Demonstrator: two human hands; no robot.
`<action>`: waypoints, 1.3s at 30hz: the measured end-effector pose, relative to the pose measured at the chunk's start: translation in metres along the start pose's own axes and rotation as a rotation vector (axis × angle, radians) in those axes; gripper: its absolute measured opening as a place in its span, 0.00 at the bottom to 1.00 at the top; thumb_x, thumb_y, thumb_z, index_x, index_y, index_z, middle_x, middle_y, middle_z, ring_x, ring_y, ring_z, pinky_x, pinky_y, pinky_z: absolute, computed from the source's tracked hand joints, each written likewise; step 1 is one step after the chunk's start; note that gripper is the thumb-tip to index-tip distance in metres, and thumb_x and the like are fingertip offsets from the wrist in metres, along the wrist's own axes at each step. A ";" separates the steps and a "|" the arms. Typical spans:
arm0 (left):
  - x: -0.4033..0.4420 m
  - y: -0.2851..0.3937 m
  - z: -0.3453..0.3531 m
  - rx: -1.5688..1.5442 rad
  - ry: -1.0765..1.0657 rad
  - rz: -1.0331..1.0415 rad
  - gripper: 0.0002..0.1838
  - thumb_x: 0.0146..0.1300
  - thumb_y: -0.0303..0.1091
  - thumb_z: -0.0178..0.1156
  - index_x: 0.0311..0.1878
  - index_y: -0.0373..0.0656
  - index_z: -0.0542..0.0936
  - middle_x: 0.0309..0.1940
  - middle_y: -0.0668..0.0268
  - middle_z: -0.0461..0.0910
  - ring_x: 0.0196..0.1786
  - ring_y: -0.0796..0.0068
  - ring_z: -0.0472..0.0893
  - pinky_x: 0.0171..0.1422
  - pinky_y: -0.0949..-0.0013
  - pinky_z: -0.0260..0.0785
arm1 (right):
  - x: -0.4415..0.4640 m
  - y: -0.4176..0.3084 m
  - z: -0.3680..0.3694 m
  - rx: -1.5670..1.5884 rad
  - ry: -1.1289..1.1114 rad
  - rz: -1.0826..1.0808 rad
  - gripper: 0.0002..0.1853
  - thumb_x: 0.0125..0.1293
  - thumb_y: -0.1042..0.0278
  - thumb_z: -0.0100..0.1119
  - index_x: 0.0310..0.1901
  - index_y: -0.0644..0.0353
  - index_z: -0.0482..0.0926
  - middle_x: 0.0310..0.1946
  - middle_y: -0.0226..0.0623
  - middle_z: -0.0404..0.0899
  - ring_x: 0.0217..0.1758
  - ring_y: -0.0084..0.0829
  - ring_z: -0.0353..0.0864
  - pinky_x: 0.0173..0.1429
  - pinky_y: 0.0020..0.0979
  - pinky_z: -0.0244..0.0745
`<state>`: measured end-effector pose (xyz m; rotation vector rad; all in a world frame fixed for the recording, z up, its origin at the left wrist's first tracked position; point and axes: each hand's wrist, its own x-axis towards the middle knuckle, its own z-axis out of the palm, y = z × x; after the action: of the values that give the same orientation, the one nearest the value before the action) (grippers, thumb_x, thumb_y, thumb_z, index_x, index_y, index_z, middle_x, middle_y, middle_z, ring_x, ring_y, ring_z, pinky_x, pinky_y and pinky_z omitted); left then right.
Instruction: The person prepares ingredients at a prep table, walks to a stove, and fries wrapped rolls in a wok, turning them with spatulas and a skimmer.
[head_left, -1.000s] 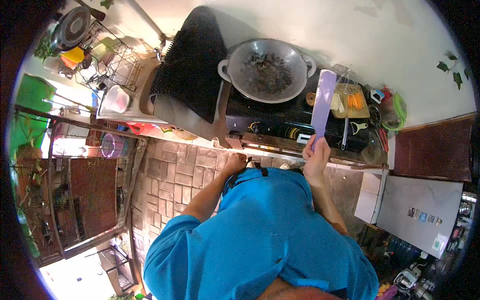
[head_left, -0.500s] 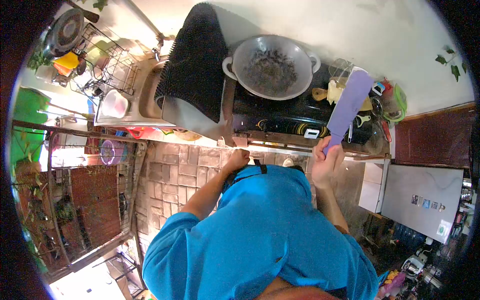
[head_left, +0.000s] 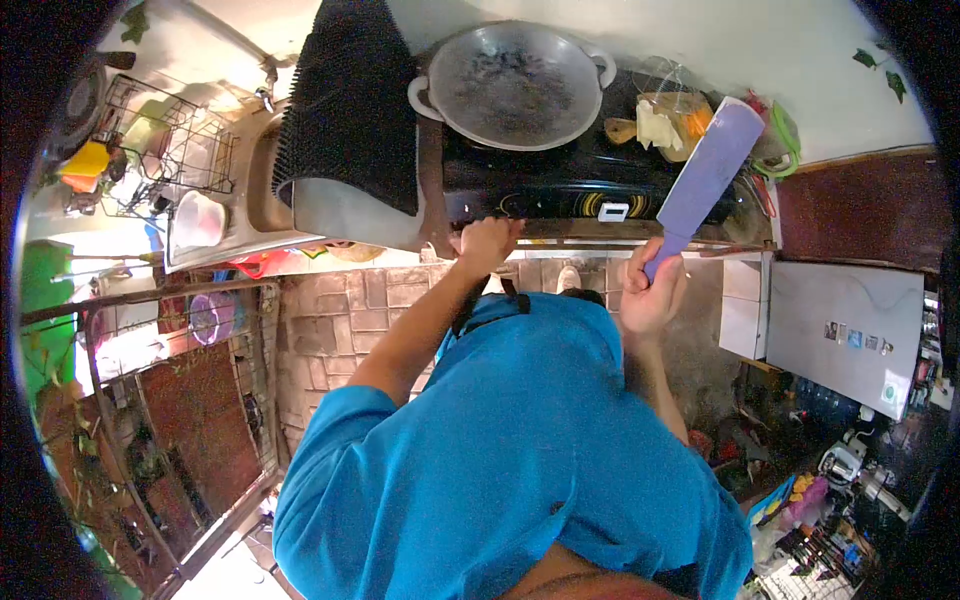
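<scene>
My right hand (head_left: 650, 292) is closed around the handle of a purple knife (head_left: 712, 165) with a broad, blunt-ended blade pointing up and to the right. At the front edge of the black stove (head_left: 560, 185) is my left hand (head_left: 487, 243), its fingers curled at the left control. What they grip, if anything, is hidden. A large grey wok (head_left: 515, 90) with two loop handles sits on the stove, dark marks on its inside. Beside the blade, a wooden cutting board (head_left: 690, 145) bears pale pieces (head_left: 657, 128) and orange pieces (head_left: 694, 123).
Left of the stove, a black ribbed mat (head_left: 350, 110) drapes over the counter next to the metal sink (head_left: 265, 190). A wire dish rack (head_left: 180, 130) and a white tub (head_left: 199, 218) stand there. A small white timer-like device (head_left: 613, 212) is on the stove front.
My left hand has moved forward from near my waist to the stove's front edge. The knife stays in my right hand. The view has shifted, so the stove sits higher.
</scene>
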<state>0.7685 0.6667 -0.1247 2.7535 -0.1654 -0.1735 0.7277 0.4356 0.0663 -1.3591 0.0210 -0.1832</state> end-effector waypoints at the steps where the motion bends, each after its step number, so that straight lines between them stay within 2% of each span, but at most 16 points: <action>1: 0.007 0.009 -0.014 0.037 -0.060 -0.004 0.30 0.72 0.53 0.41 0.32 0.40 0.85 0.31 0.50 0.84 0.35 0.51 0.85 0.41 0.52 0.78 | -0.003 -0.001 -0.002 -0.116 0.065 -0.003 0.23 0.74 0.44 0.42 0.38 0.60 0.67 0.20 0.27 0.58 0.21 0.17 0.53 0.25 0.22 0.48; 2: 0.014 0.014 -0.021 0.029 -0.062 0.004 0.30 0.72 0.53 0.41 0.32 0.40 0.85 0.31 0.50 0.84 0.35 0.51 0.85 0.41 0.52 0.78 | -0.005 -0.001 -0.005 -0.231 0.130 0.001 0.23 0.74 0.44 0.42 0.38 0.60 0.67 0.20 0.27 0.58 0.21 0.17 0.53 0.25 0.22 0.48; 5: 0.030 0.021 -0.018 0.018 -0.154 -0.092 0.27 0.72 0.51 0.43 0.33 0.41 0.85 0.33 0.50 0.84 0.39 0.51 0.85 0.44 0.52 0.78 | -0.012 -0.029 0.009 0.063 0.053 0.022 0.23 0.74 0.44 0.41 0.37 0.60 0.67 0.19 0.27 0.58 0.19 0.17 0.52 0.24 0.23 0.47; 10: 0.029 0.024 -0.008 -0.003 -0.197 -0.274 0.27 0.71 0.52 0.43 0.33 0.41 0.85 0.37 0.48 0.83 0.43 0.49 0.84 0.48 0.51 0.76 | -0.027 -0.017 -0.031 0.096 0.352 0.206 0.23 0.75 0.44 0.40 0.36 0.59 0.67 0.16 0.24 0.55 0.17 0.17 0.50 0.23 0.23 0.46; 16: 0.025 0.018 0.038 -0.550 0.107 -0.507 0.30 0.70 0.56 0.44 0.29 0.40 0.84 0.31 0.47 0.83 0.41 0.48 0.83 0.49 0.55 0.73 | -0.057 0.003 -0.091 -0.027 0.348 0.309 0.21 0.75 0.45 0.41 0.36 0.56 0.68 0.16 0.23 0.55 0.16 0.17 0.51 0.22 0.22 0.47; 18: 0.032 0.006 0.063 -0.865 0.095 -0.654 0.30 0.70 0.56 0.45 0.26 0.40 0.83 0.25 0.53 0.81 0.34 0.53 0.82 0.46 0.56 0.72 | -0.076 0.022 -0.130 -0.042 0.251 0.337 0.20 0.75 0.46 0.42 0.37 0.57 0.68 0.16 0.23 0.56 0.17 0.17 0.52 0.22 0.22 0.48; 19: 0.032 0.010 0.062 -0.988 0.110 -0.688 0.30 0.70 0.57 0.45 0.25 0.42 0.81 0.17 0.64 0.76 0.23 0.65 0.76 0.32 0.60 0.70 | -0.087 0.032 -0.146 -0.071 0.168 0.348 0.20 0.74 0.46 0.44 0.37 0.57 0.68 0.16 0.24 0.58 0.17 0.17 0.53 0.22 0.22 0.49; 21: 0.030 0.019 0.059 -1.130 0.150 -0.776 0.29 0.70 0.57 0.46 0.26 0.44 0.80 0.15 0.69 0.71 0.20 0.72 0.71 0.26 0.64 0.63 | -0.114 0.060 -0.154 -0.065 0.465 0.384 0.19 0.74 0.48 0.45 0.36 0.57 0.70 0.19 0.24 0.63 0.17 0.16 0.56 0.21 0.22 0.50; 22: 0.030 0.022 0.059 -1.290 0.188 -0.844 0.28 0.70 0.58 0.46 0.27 0.45 0.79 0.13 0.74 0.67 0.16 0.78 0.65 0.19 0.69 0.57 | -0.133 0.084 -0.181 -0.038 0.390 0.448 0.19 0.74 0.49 0.45 0.36 0.58 0.70 0.20 0.24 0.65 0.17 0.16 0.57 0.21 0.21 0.51; 24: 0.025 0.027 0.067 -1.508 0.354 -0.692 0.27 0.70 0.60 0.47 0.30 0.46 0.78 0.13 0.78 0.62 0.14 0.85 0.58 0.15 0.76 0.46 | -0.169 0.118 -0.219 -0.027 0.285 0.562 0.19 0.74 0.50 0.45 0.34 0.58 0.70 0.21 0.24 0.65 0.18 0.16 0.58 0.20 0.21 0.52; 26: 0.024 0.026 0.062 -1.622 0.283 -0.700 0.28 0.69 0.61 0.48 0.30 0.44 0.78 0.13 0.78 0.62 0.13 0.85 0.57 0.15 0.75 0.47 | -0.196 0.151 -0.241 -0.025 0.246 0.614 0.20 0.74 0.49 0.45 0.33 0.58 0.70 0.20 0.23 0.64 0.18 0.16 0.58 0.19 0.21 0.53; 28: 0.020 0.037 0.049 -1.431 0.342 -0.734 0.27 0.70 0.57 0.49 0.29 0.41 0.78 0.13 0.78 0.63 0.12 0.83 0.58 0.16 0.74 0.48 | -0.210 0.179 -0.261 -0.033 0.063 0.750 0.21 0.74 0.48 0.45 0.32 0.58 0.70 0.18 0.23 0.62 0.17 0.15 0.57 0.18 0.21 0.52; 30: 0.019 0.033 0.045 -1.045 0.510 -0.577 0.25 0.69 0.53 0.52 0.27 0.39 0.79 0.11 0.75 0.64 0.13 0.81 0.62 0.16 0.73 0.49 | -0.226 0.232 -0.293 0.070 -0.003 0.770 0.21 0.73 0.46 0.45 0.32 0.57 0.70 0.17 0.22 0.61 0.16 0.15 0.57 0.18 0.21 0.51; 32: 0.017 0.038 0.031 -0.870 0.466 -0.615 0.26 0.63 0.52 0.56 0.24 0.36 0.81 0.11 0.70 0.67 0.16 0.79 0.65 0.22 0.68 0.57 | -0.227 0.286 -0.309 0.177 -0.059 0.774 0.22 0.73 0.45 0.45 0.32 0.57 0.70 0.16 0.22 0.60 0.15 0.15 0.56 0.17 0.21 0.50; 34: 0.023 0.028 0.040 -0.633 0.578 -0.508 0.26 0.60 0.52 0.58 0.24 0.34 0.82 0.13 0.66 0.72 0.19 0.74 0.71 0.28 0.67 0.63 | -0.220 0.326 -0.308 -0.019 -0.029 0.669 0.22 0.74 0.45 0.43 0.31 0.57 0.70 0.16 0.21 0.60 0.14 0.14 0.56 0.17 0.20 0.50; 39: 0.026 0.019 0.041 -0.551 0.661 -0.410 0.24 0.55 0.49 0.58 0.24 0.32 0.83 0.16 0.59 0.77 0.23 0.69 0.77 0.34 0.66 0.68 | -0.175 0.406 -0.299 -0.116 -0.229 0.429 0.20 0.77 0.51 0.40 0.31 0.57 0.71 0.15 0.21 0.59 0.15 0.13 0.55 0.19 0.20 0.51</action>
<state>0.7865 0.6309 -0.1576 2.1207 0.5405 0.5083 0.5671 0.2506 -0.4078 -1.4515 0.1314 0.3394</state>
